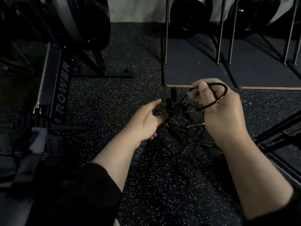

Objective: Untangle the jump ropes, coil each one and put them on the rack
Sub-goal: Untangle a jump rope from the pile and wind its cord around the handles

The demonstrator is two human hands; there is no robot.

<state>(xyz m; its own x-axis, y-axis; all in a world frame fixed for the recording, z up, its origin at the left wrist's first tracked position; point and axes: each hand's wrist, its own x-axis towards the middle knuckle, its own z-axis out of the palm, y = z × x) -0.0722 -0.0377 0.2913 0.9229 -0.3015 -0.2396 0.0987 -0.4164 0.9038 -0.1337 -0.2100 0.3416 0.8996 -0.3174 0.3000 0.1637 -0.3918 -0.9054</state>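
A tangle of ropes is being held low over the speckled floor, its loose strands trailing down onto the floor toward the camera. A loop of rope is being gripped by the right hand, just right of the tangle: its fingers are being curled round the cord, with the loop arching over the back of the knuckles. Part of the tangle is being held by the left hand, just left of it, with the fingers curled round dark strands and what may be a handle; the exact hold cannot be told in the dim light. Several ribbed handles are being seen inside the tangle, between the two hands. A rower is being seen well left of the tangle, and dark mats under metal legs beyond it.
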